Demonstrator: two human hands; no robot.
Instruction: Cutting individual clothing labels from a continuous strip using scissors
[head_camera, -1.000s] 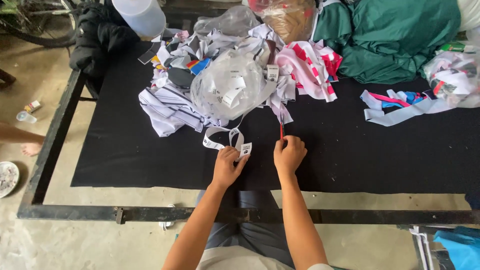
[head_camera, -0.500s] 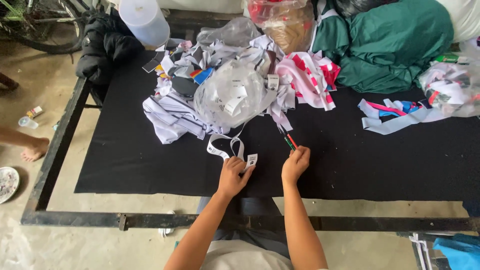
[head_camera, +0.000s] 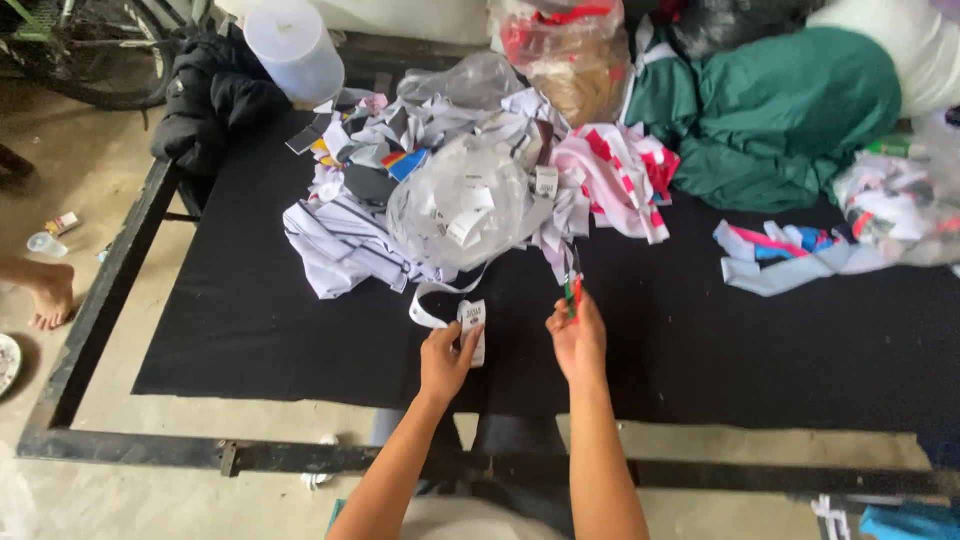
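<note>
Left hand (head_camera: 446, 358) closed in a pinch on a white fabric label (head_camera: 473, 330), its white strip looping up toward the clear plastic bag of tags (head_camera: 462, 203). Right hand (head_camera: 577, 338) curled shut around small red-and-green scissors (head_camera: 572, 288), blades pointing away. Both held just above the black table cover (head_camera: 300, 340), near its front edge.

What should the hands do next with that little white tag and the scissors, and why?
Probably bring the small red-and-green scissors in the right hand across to the white label strip. The left hand already pinches the small white printed tag at the strip's end, and the blades point away from it, a short gap apart.
</note>
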